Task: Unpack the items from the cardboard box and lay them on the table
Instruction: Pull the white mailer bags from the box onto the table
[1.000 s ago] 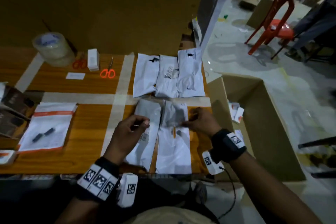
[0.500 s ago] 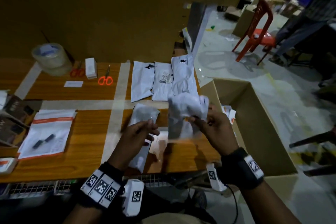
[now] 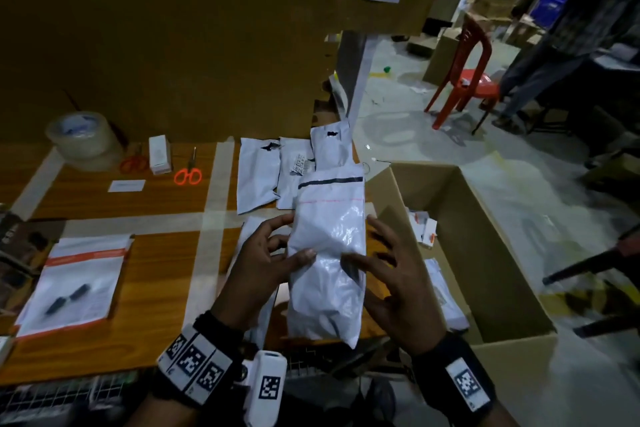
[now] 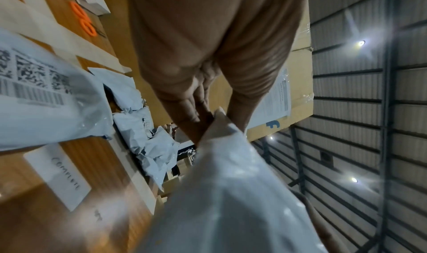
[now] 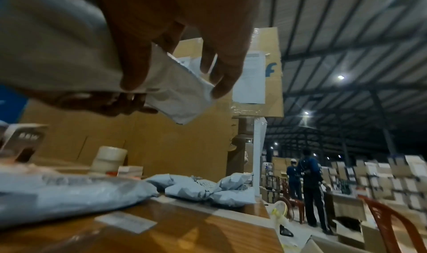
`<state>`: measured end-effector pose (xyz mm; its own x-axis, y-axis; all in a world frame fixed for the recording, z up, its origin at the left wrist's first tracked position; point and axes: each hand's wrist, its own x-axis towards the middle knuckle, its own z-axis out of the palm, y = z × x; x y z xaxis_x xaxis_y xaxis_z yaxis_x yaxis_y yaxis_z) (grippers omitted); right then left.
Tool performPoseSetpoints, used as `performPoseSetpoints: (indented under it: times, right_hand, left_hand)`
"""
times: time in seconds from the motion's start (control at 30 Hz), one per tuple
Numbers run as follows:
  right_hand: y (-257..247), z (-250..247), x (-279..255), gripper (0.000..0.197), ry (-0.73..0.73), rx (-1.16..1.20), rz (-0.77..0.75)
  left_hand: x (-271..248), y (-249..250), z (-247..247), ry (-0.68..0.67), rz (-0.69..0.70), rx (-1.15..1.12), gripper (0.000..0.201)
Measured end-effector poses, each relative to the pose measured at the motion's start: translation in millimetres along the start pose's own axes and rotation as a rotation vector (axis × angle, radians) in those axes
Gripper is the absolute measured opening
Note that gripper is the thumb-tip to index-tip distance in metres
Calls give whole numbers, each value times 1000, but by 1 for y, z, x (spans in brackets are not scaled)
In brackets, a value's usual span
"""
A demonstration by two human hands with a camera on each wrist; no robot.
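Both hands hold one white plastic mailer package [image 3: 329,253] lengthwise in the air above the table's [image 3: 156,288] front right corner. My left hand [image 3: 298,236] grips its left edge, thumb on top; in the left wrist view the left hand [image 4: 208,118] pinches the package [image 4: 231,193] corner. My right hand [image 3: 360,239] holds the right edge with thumb on the front; in the right wrist view the right hand [image 5: 175,65] clasps the package [image 5: 180,96]. Another package [image 3: 249,236] lies under the left hand. Three white packages [image 3: 259,173] lie behind. The open cardboard box [image 3: 491,253] stands at the right with small items [image 3: 422,229] inside.
A tape roll [image 3: 81,137], red scissors [image 3: 133,163], a small white box [image 3: 160,153] and orange scissors [image 3: 188,173] lie at the back left. An orange-striped envelope [image 3: 76,284] lies front left. A cardboard wall rises behind. A red chair [image 3: 467,76] and a person [image 3: 571,28] are beyond the box.
The right-hand package has left the table: my right hand lifted it crumpled, and now both hands hold it stretched out. My left hand moved off the other package onto it.
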<state>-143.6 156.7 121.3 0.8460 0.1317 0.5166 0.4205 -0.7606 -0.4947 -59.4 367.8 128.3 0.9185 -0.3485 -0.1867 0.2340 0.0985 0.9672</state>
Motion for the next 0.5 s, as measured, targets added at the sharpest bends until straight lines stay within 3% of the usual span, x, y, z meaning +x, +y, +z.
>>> performPoseSetpoints:
  times: [0.07, 0.13, 0.2, 0.23, 0.3, 0.37, 0.5]
  right_hand:
    - [5, 2, -2, 26, -18, -117, -46]
    - [9, 3, -2, 17, -18, -52, -44]
    - [7, 0, 4, 11, 102, 161, 193]
    - [8, 0, 9, 26, 140, 308, 357]
    - [14, 7, 16, 31, 68, 580, 593]
    - [27, 24, 17, 7, -103, 662, 689]
    - [49, 65, 7, 85, -393, 578, 940]
  left_hand:
    - [-2, -4, 7, -8, -51, -43, 51]
    - [-3, -3, 6, -3, -70, -45, 37]
    - [-4, -3, -9, 35, -51, -49, 36]
    - [-6, -4, -19, 68, -43, -43, 38]
    - [-10, -13, -43, 160, -32, 18, 36]
    - [-18, -29, -61, 247, -39, 124, 26]
    - [-36, -65, -83, 322, -50, 317, 14]
